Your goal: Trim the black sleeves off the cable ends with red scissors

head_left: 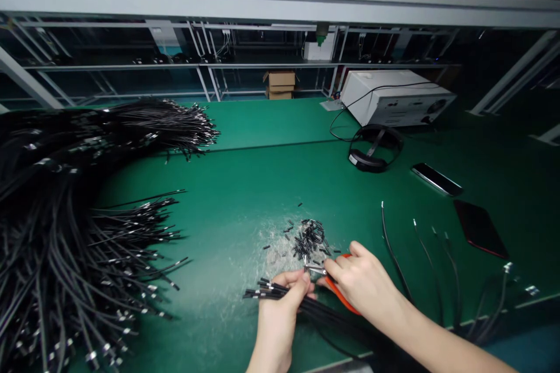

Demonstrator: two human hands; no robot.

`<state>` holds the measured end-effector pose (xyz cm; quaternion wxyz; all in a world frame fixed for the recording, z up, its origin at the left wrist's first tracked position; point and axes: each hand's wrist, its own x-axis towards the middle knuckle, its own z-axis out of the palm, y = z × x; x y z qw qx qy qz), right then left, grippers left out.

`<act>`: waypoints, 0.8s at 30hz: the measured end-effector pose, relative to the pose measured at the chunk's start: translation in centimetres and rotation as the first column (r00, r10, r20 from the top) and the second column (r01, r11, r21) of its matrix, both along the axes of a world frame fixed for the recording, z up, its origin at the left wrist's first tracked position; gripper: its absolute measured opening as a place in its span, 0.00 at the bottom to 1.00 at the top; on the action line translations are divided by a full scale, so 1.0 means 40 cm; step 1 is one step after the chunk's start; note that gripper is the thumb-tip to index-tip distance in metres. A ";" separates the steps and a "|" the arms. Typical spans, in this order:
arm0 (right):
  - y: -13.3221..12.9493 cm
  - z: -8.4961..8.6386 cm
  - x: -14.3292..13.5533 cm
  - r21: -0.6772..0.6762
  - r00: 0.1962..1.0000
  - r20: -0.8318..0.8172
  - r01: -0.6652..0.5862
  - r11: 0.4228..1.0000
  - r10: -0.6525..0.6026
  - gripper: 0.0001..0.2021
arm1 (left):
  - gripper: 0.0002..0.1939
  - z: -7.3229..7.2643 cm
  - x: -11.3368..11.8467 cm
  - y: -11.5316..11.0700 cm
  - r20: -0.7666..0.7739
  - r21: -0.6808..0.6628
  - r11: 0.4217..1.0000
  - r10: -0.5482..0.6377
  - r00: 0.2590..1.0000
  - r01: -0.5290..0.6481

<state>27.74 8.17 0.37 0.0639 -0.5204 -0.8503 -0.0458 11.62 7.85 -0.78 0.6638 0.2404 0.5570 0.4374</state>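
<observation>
My left hand [283, 303] is closed around a bundle of black cables [332, 316], whose ends stick out to the left. My right hand [362, 281] grips a pair of orange-handled wire cutters [339, 291]. The metal jaws lie at the left fingertips, by the end of one cable; whether they touch it I cannot tell. Just beyond my hands is a small pile of short black cut pieces [311, 236], with fine pale strands [277, 253] scattered around it on the green table [227, 198].
Large bundles of black cables [61, 245] cover the left side. Several loose cables [394, 250] lie at the right. Beyond them are a phone [436, 179], a dark red-edged flat object [480, 227], a black headset [375, 148] and a white machine [396, 96]. A metal beam [280, 3] crosses above.
</observation>
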 end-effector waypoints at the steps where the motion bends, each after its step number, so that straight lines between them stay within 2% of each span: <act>1: 0.004 0.000 0.001 0.003 1.000 0.008 -0.007 1.000 0.007 0.09 | 0.13 -0.003 0.002 0.001 -0.009 0.005 1.000 0.014 1.000 -0.014; 5: 0.019 -0.006 0.003 -0.001 0.999 0.036 -0.023 1.000 0.023 0.12 | 0.14 -0.024 0.005 0.007 -0.036 0.022 1.000 0.023 0.999 -0.022; 10: 0.029 -0.015 0.000 -0.072 0.992 0.120 -0.019 0.997 0.027 0.11 | 0.15 -0.046 0.004 0.013 -0.049 -0.010 1.000 0.008 0.999 -0.008; 13: 0.032 -0.014 0.001 -0.112 0.999 0.018 0.037 0.993 -0.035 0.12 | 0.16 -0.045 0.003 0.012 -0.040 -0.033 0.999 -0.001 0.999 0.000; 15: 0.035 -0.014 0.002 -0.158 0.970 -0.167 0.152 0.976 -0.179 0.14 | 0.16 -0.039 0.003 0.011 -0.022 -0.032 0.999 -0.013 1.000 0.012; 16: 0.036 -0.015 0.001 -0.228 0.919 -0.292 0.204 0.952 -0.267 0.15 | 0.16 -0.036 0.003 0.010 -0.015 -0.032 0.999 -0.020 1.000 0.019; 18: 0.039 -0.021 -0.006 -0.472 0.722 -0.522 0.198 0.859 -0.453 0.15 | 0.16 -0.032 0.004 0.008 -0.013 -0.033 0.999 -0.035 0.999 0.035; 20: 0.040 -0.028 -0.020 -0.690 0.475 -0.632 0.016 0.724 -0.613 0.17 | 0.15 -0.030 0.004 0.006 -0.014 -0.023 0.998 -0.050 0.999 0.050; 21: 0.039 -0.030 -0.029 -0.738 0.371 -0.646 -0.079 0.670 -0.667 0.18 | 0.15 -0.030 0.004 0.005 -0.012 -0.009 0.998 -0.057 0.998 0.057; 22: 0.037 -0.032 -0.038 -0.753 0.289 -0.652 -0.145 0.642 -0.701 0.19 | 0.14 -0.030 0.003 0.004 -0.009 0.008 0.998 -0.065 0.998 0.065; 24: 0.032 -0.030 -0.053 -0.738 0.189 -0.674 -0.208 0.642 -0.714 0.18 | 0.14 -0.030 0.001 0.001 -0.002 0.042 0.995 -0.088 0.996 0.088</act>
